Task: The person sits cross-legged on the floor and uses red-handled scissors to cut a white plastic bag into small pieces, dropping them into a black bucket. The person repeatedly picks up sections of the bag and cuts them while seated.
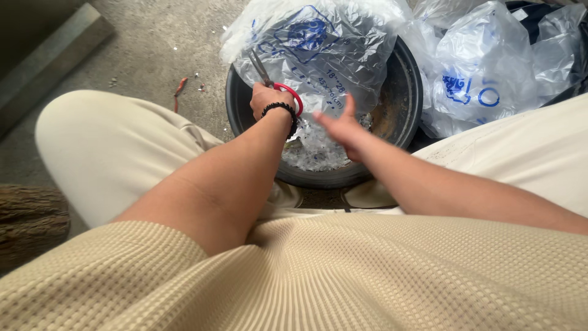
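Observation:
My left hand [267, 100] grips red-handled scissors [283, 92], blades pointing up and away against a clear plastic bag [318, 46] with blue print. A black bead bracelet sits on that wrist. My right hand [342, 127] hovers open over the black round basin [401, 79], fingers spread and slightly blurred, holding nothing. The basin holds a heap of small pale scraps [315, 150], and the bag leans in its far side.
More clear bags with blue print [490, 67] pile up at the right. My knees in beige trousers [104, 147] flank the basin. Concrete floor [153, 43] at left carries a small red scrap [179, 87]; a brown fibrous bundle [27, 220] lies at the far left.

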